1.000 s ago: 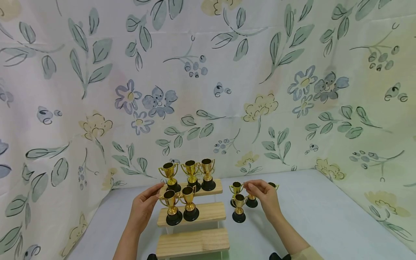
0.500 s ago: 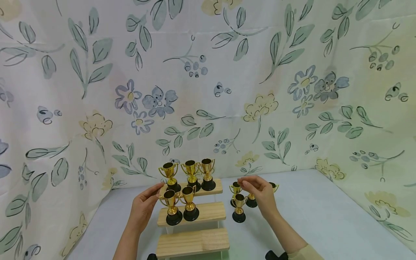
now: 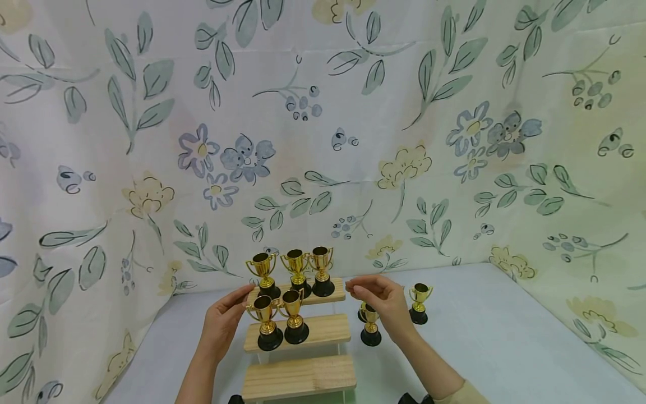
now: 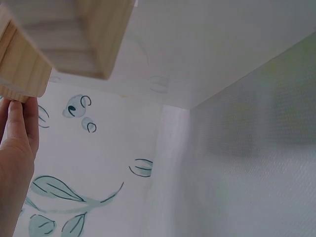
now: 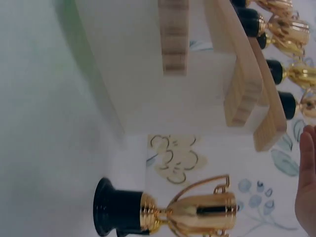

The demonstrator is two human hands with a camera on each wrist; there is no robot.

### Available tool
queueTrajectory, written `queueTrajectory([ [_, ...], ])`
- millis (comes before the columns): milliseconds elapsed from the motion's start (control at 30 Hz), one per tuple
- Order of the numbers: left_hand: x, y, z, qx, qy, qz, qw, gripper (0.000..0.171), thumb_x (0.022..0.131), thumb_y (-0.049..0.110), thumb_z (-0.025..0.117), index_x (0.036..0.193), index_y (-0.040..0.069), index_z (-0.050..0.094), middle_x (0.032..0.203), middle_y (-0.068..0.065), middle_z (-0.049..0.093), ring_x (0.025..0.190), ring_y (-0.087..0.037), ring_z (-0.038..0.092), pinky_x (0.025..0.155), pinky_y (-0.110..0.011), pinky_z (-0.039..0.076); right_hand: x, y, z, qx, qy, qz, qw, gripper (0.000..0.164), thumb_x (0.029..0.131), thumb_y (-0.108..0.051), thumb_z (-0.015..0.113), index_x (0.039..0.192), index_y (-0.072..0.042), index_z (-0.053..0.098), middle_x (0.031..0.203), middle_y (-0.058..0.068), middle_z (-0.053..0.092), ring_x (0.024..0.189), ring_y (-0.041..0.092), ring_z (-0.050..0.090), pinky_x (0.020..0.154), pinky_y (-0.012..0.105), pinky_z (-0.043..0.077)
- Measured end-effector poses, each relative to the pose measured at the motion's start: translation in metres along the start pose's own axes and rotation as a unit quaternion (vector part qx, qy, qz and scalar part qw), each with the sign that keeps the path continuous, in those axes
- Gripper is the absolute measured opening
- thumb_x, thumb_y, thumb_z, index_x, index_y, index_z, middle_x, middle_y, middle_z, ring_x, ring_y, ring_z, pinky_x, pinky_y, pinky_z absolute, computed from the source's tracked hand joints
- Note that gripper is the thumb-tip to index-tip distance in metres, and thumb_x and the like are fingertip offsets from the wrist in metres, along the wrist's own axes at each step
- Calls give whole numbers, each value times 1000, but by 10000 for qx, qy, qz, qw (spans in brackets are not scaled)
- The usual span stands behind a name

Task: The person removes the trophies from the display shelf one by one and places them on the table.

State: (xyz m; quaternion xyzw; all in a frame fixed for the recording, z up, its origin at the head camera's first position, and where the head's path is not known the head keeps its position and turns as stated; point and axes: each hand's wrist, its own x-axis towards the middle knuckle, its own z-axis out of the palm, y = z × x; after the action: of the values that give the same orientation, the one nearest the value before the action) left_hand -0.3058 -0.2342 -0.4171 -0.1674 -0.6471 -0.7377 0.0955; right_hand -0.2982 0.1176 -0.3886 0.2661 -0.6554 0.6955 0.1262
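My left hand (image 3: 224,318) has its fingertips at the left end of the top wooden shelf (image 3: 333,290); the left wrist view has straight fingers (image 4: 16,121) touching the board's end. Three small gold trophies with black bases, one of them a middle trophy (image 3: 298,274), stand on that shelf. Two more, including a left trophy (image 3: 264,322), stand on the middle shelf (image 3: 328,328). My right hand (image 3: 386,306) is raised beside the top shelf's right end, fingers bent loosely and holding nothing visible. Beneath it, a trophy (image 3: 370,335) stands on the table, partly covering another.
The bottom shelf (image 3: 298,377) of the stepped stand is nearest me. Farther right on the white tabletop (image 3: 494,336) stands a trophy (image 3: 419,306). A floral cloth (image 3: 323,140) hangs behind the table.
My right hand has moved left, from over the table trophies to beside the top shelf's right end, uncovering the rightmost trophy. My left hand and the shelf trophies have stayed put.
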Motion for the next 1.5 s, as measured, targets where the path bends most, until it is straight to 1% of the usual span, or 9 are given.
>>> queueTrajectory([
  [167, 1, 0, 1, 0, 3, -3, 10000, 47, 98, -2, 50, 140, -21, 38, 121, 20, 66, 118, 10, 57, 96, -4, 46, 1, -2, 13, 23, -152, 141, 9998, 27, 95, -12, 65, 114, 6, 66, 105, -8, 75, 98, 8, 73, 89, 23, 60],
  [367, 1, 1, 1, -25, 28, -63, 10000, 48, 98, -1, 51, 140, -20, 39, 121, 20, 67, 117, 9, 58, 97, -5, 47, 5, 0, 30, -51, -480, 75, 9988, 26, 95, -13, 65, 115, 3, 67, 112, 22, 72, 99, 11, 73, 88, 23, 59],
  [467, 1, 2, 2, -46, 34, -50, 10000, 47, 98, -2, 50, 140, -20, 39, 120, 20, 67, 117, 9, 58, 96, -5, 47, 7, -1, 38, -96, -611, 121, 9980, 25, 95, -16, 65, 115, -1, 68, 116, 28, 68, 100, 8, 72, 88, 23, 59],
  [567, 0, 2, 1, -83, 18, -5, 10000, 45, 98, -5, 47, 139, -21, 39, 121, 19, 67, 117, 9, 59, 95, -5, 48, 9, -1, 45, -48, -711, 252, 9971, 26, 95, -19, 65, 115, -3, 68, 119, 27, 67, 101, 5, 70, 90, 22, 58],
  [667, 0, 1, 1, -92, 12, 17, 10000, 44, 98, -6, 45, 139, -20, 39, 121, 19, 67, 117, 8, 59, 95, -5, 48, 11, -3, 52, -54, -732, 362, 9966, 26, 95, -20, 65, 116, -5, 69, 120, 24, 67, 103, 7, 70, 90, 22, 58],
  [800, 0, 1, 1, -24, 4, 20, 10000, 46, 98, -4, 48, 139, -21, 39, 121, 19, 66, 117, 9, 58, 95, -4, 47, 13, -3, 59, -147, -666, 454, 9966, 27, 95, -21, 66, 117, -7, 69, 120, 21, 69, 103, 8, 71, 89, 20, 58],
  [1100, 0, 1, 1, 26, -4, -4, 10000, 48, 98, 0, 52, 140, -20, 39, 122, 19, 66, 117, 6, 59, 97, -6, 47, 20, 0, 69, -239, -749, 558, 9953, 28, 96, -22, 64, 119, -5, 68, 119, 21, 70, 97, 0, 70, 88, 20, 58],
  [1333, 0, 2, 1, 74, 21, -63, 10000, 47, 99, 0, 50, 140, -20, 38, 122, 19, 65, 117, 6, 58, 97, -6, 47, 23, 4, 74, -225, -825, 531, 9949, 31, 98, -20, 62, 121, -1, 67, 120, 24, 68, 93, -2, 69, 88, 24, 60],
  [1500, 0, 1, 1, 66, 19, -52, 10000, 46, 100, -1, 48, 140, -20, 38, 122, 18, 65, 117, 5, 58, 98, -6, 47, 23, 4, 75, -176, -874, 512, 9947, 32, 98, -21, 61, 121, 0, 66, 121, 25, 68, 93, -3, 69, 90, 32, 61],
])
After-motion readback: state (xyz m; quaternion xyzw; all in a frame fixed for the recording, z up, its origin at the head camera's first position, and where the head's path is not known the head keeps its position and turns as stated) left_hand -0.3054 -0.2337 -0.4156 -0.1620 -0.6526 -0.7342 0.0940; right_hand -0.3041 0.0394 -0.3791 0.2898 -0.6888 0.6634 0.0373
